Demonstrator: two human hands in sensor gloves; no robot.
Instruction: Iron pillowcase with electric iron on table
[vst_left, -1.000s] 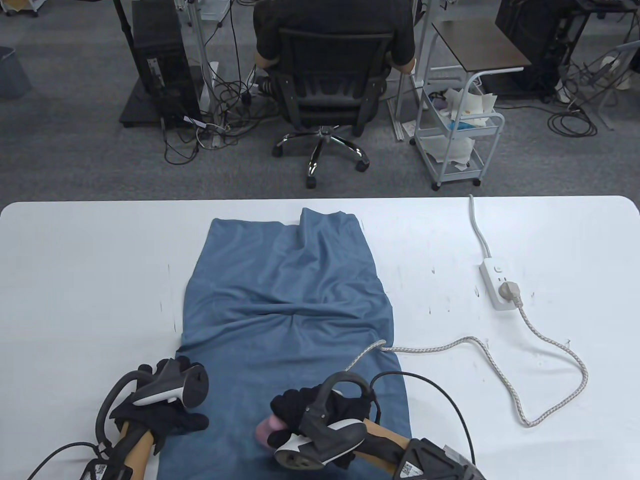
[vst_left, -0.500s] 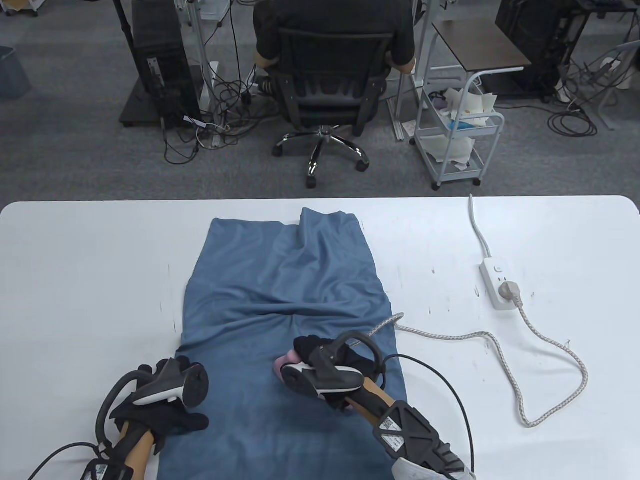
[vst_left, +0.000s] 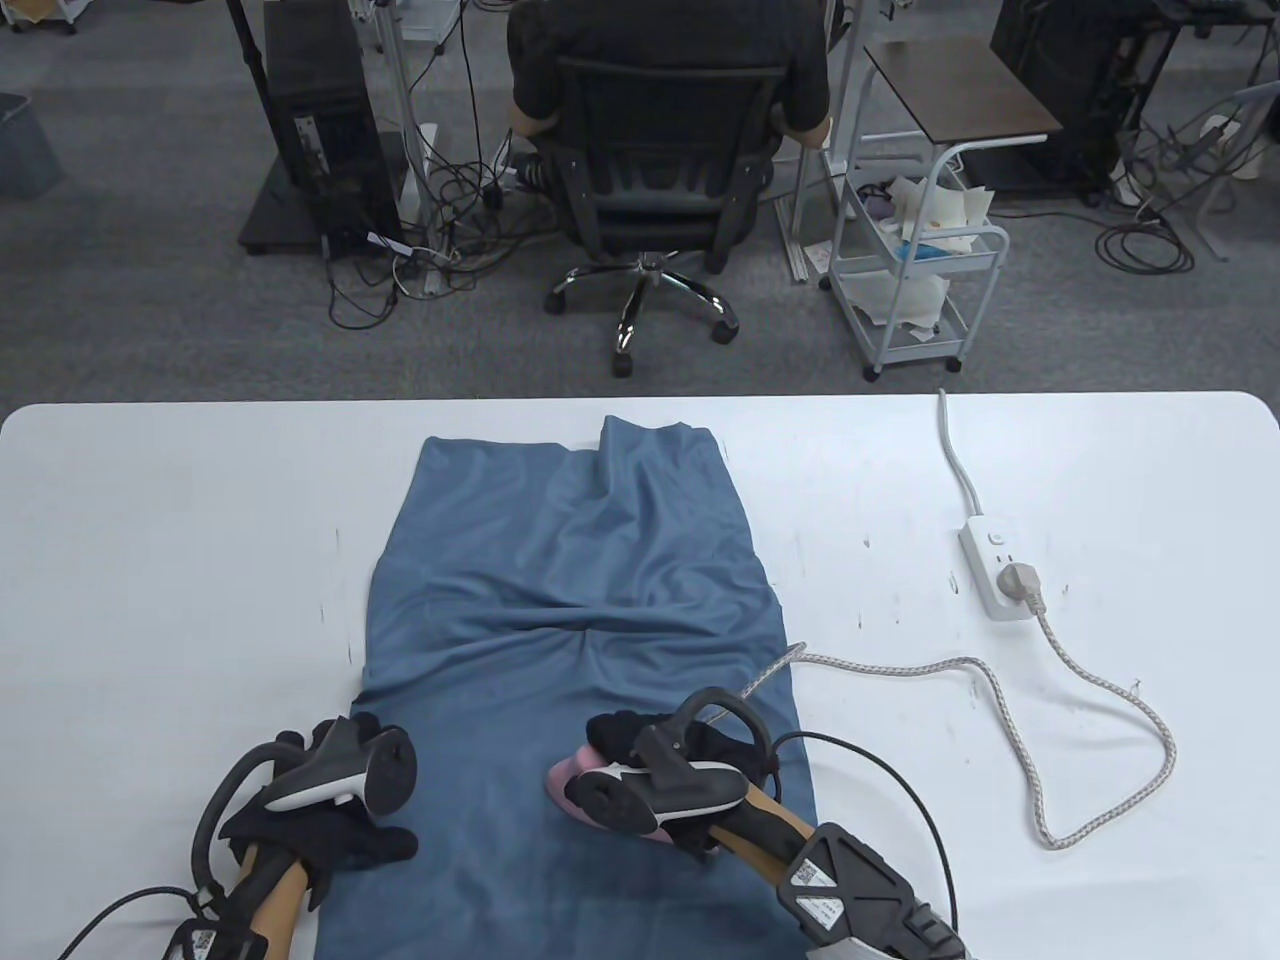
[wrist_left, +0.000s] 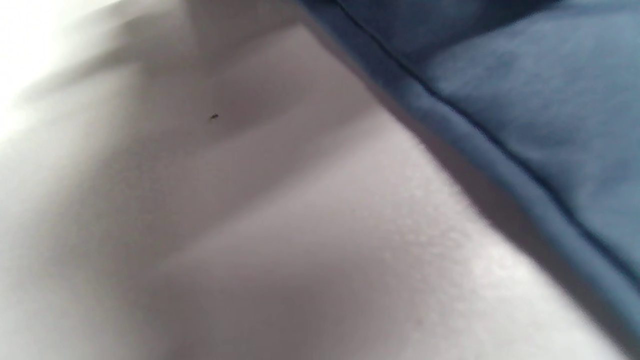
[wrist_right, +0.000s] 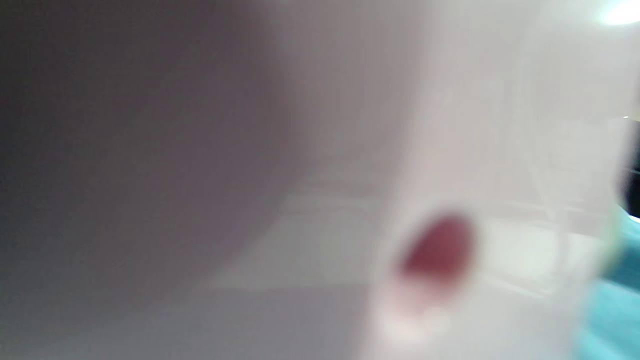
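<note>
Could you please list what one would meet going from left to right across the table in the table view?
Left hand → blue pillowcase → right hand holding the pink iron → braided cord → power strip.

You have one blue pillowcase on one white table, one pink iron, one braided cord and one white power strip with one plug in it. Two gloved hands count: left hand, right hand. Beyond, one office chair and one wire cart.
</note>
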